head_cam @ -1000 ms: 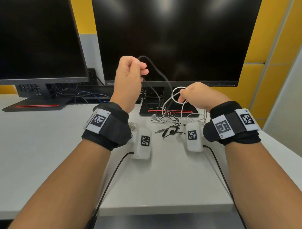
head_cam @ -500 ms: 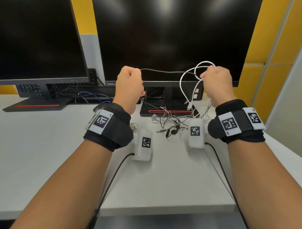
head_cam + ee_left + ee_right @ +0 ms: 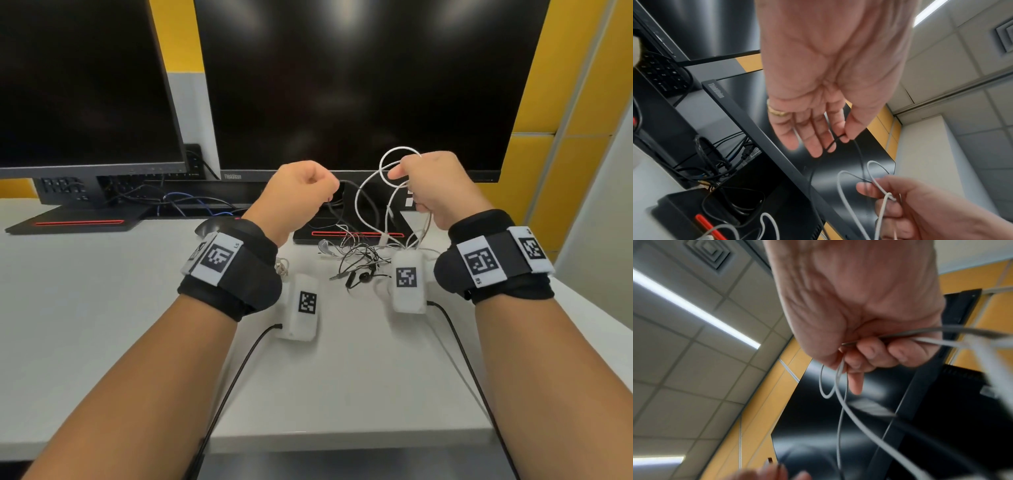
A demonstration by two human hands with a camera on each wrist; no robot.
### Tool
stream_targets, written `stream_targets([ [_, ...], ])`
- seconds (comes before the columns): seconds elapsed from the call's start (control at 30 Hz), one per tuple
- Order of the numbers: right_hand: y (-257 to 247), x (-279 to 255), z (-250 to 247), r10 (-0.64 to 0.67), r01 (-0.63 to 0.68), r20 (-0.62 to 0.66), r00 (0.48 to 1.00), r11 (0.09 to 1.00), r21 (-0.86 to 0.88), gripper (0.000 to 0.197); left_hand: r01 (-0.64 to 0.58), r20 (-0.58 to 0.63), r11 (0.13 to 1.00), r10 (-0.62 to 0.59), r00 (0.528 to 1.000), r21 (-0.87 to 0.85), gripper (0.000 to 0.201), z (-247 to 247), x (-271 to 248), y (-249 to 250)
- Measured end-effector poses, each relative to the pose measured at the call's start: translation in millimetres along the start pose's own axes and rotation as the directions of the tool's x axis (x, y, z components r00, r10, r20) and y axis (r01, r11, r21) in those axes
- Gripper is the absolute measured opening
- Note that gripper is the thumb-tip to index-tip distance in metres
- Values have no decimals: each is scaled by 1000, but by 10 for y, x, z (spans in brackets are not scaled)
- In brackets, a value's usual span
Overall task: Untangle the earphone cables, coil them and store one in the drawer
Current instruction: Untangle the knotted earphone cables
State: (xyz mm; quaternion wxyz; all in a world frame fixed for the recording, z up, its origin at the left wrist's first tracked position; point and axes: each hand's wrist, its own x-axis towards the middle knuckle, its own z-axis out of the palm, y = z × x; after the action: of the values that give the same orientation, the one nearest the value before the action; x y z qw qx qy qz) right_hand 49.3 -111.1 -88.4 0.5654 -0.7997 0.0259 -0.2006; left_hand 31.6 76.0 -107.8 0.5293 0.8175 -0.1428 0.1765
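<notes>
Nearest the viewer, two forearms reach over the white counter (image 3: 85, 308), each with a black wrist strap carrying printed markers. Two white marker blocks (image 3: 303, 306) hang at the wrists, each trailing a thin black lead toward the counter's near edge.

Beyond the blocks, a tangle of earphone cables (image 3: 359, 257) lies on the counter, black and white strands crossing, with a black earbud and a metal plug at its near side. A small pale coil lies on the counter just past the left wrist strap.

Above the tangle both hands are raised. The left hand (image 3: 298, 198) pinches a black cable (image 3: 833, 142) between thumb and forefinger, the other fingers only loosely bent. That strand sags across to the right hand (image 3: 433, 186), whose fingers are curled tight around a bunch of white cable (image 3: 394, 161), a loop standing up over the fist and more strands dropping down to the tangle.

Behind the hands stands a dark monitor (image 3: 359, 85) on a black base with a red stripe, a second monitor (image 3: 78, 85) to its left, and yellow wall panels behind.
</notes>
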Motion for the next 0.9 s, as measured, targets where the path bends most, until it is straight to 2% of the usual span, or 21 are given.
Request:
stream_targets([
  [0.1, -31, 13, -46, 101, -107, 39, 994, 962, 251, 25, 84, -32, 996, -83, 996, 15, 14, -35, 7, -13],
  [0.17, -48, 22, -110, 114, -96, -17, 993, 899, 428, 27, 138, -18, 988, -137, 990, 74, 14, -51, 12, -13],
  [0.27, -61, 14, -152, 96, -22, -100, 990, 825, 565, 22, 184, 107, 949, -217, 970, 255, 16, -42, -32, 3],
  [0.37, -65, 0, -118, 48, -24, -41, 998, 894, 447, 19, 132, 162, 952, -182, 970, 278, 19, -25, -60, 6],
  [0.43, -53, -24, -66, -5, -17, 70, 998, 948, 318, 14, 96, 155, 975, -128, 980, 198, 22, -35, -79, 30],
  [0.53, -72, -124, 6, -71, 8, 253, 965, 971, 240, 12, 96, 210, 995, -95, 973, 6, 39, -48, -86, 75],
  [0.6, -86, -180, 38, -116, 38, 340, 933, 973, 228, 18, 85, 264, 995, -69, 962, -47, 48, -43, -96, 101],
  [0.67, -98, -201, 58, -137, 47, 406, 904, 974, 223, 25, 52, 284, 997, -32, 958, -61, 41, -41, -107, 110],
  [0.77, -101, -205, 43, -111, 62, 436, 893, 990, 125, 26, 34, 263, 984, 13, 965, -175, 9, -41, -130, 143],
  [0.83, -92, -214, 20, -85, 74, 450, 889, 996, 43, 25, 63, 238, 965, -1, 971, -254, 14, -50, -118, 151],
  [0.9, -102, -238, 18, -68, 95, 436, 897, 995, -40, 27, 85, 245, 962, -20, 969, -261, 10, -56, -122, 174],
])
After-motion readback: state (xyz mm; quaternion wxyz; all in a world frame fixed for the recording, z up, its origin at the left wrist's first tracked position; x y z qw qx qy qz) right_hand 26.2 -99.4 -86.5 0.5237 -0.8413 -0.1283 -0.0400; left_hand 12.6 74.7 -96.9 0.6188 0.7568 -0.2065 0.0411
